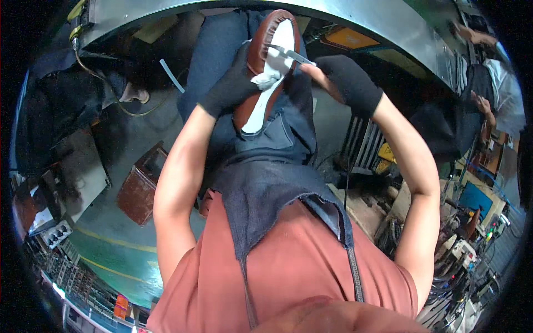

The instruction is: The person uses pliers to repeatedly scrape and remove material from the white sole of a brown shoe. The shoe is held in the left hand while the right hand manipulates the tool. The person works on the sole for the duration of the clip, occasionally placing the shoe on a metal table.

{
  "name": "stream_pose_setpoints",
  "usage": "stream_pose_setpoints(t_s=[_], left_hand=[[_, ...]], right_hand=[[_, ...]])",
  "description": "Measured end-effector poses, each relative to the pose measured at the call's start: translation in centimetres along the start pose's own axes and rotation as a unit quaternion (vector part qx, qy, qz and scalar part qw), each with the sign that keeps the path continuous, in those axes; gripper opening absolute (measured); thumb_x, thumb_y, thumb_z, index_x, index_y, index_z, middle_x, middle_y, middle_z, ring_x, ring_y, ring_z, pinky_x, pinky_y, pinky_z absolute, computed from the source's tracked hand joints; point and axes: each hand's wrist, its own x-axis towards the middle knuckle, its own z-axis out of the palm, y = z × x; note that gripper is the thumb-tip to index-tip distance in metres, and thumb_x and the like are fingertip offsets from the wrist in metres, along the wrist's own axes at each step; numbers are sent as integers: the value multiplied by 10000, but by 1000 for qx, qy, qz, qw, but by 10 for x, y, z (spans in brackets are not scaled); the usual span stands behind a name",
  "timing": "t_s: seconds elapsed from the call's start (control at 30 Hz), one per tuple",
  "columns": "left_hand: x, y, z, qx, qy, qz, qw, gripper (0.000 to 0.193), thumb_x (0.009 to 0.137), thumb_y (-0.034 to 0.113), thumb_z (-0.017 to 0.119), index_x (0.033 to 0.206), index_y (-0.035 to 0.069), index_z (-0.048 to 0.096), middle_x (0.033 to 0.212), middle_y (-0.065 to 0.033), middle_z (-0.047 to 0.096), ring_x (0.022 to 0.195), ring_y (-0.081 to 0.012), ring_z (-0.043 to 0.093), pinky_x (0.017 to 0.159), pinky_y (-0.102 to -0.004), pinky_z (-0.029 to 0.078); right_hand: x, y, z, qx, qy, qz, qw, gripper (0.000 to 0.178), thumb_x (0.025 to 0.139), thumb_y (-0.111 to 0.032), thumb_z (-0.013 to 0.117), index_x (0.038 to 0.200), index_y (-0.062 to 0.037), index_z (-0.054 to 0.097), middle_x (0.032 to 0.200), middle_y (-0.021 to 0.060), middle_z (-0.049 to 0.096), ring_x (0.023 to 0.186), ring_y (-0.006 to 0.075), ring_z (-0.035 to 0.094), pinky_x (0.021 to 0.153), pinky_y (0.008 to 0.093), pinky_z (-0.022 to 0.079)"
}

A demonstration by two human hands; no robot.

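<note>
A brown leather shoe upper [258, 60] lies sole side up across my lap, toe pointing away from me. Its edge is gathered in pleats around a white insole [284, 38]. My left hand [242, 83], in a dark glove with whitish fingertips, is closed around the left side of the shoe. In my right hand [340, 77], also dark-gloved with bare fingers showing, is a slim metal hand tool [297, 56]. Its thin tip reaches over the insole near the toe. Motion blur hides the tool's exact kind.
A metal bench edge [361, 19] curves across the front, just beyond the shoe. A reddish-brown box [139, 186] stands on the floor at left. Another person [497, 91] is at far right. Cables and machine parts [458, 255] crowd the lower right.
</note>
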Motion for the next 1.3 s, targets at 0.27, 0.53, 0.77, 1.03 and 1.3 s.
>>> stream_pose_setpoints(t_s=[0.27,0.53,0.77,1.03,1.3], left_hand=[[-3,-60,5,391,91,145,904,379,797,261,623,1088,34,541,1039,-169,566,955,-270,567,854,-361,451],[0,-2,6,184,41,185,965,856,622,312,840,1264,17,358,1156,-128,494,1098,-262,506,957,-359,413],[-7,4,-8,218,42,157,962,935,644,354,820,1336,28,281,1257,-183,432,1223,-285,414,1030,-383,359],[108,74,-45,-25,95,65,993,628,773,194,714,1306,63,409,1101,-115,597,1031,-233,579,881,-335,459],[247,137,-144,185,14,90,979,335,805,129,660,1124,51,596,1086,-55,625,971,-165,604,866,-289,475]], right_hand=[[-32,-64,-11,29,109,-146,983,365,894,-365,524,780,-31,618,728,188,589,650,364,592,572,415,467],[-6,-9,10,-32,40,-81,995,489,887,-474,487,788,-22,643,712,213,588,638,380,598,594,429,474],[-9,10,53,298,102,51,948,558,960,-470,355,755,8,559,618,66,556,562,144,538,551,306,431],[-36,-7,194,561,116,403,714,703,902,-649,248,772,-40,573,579,60,544,559,151,536,584,268,437],[67,20,120,536,70,363,759,566,940,-527,357,710,-37,521,573,49,519,504,146,553,492,292,426]])
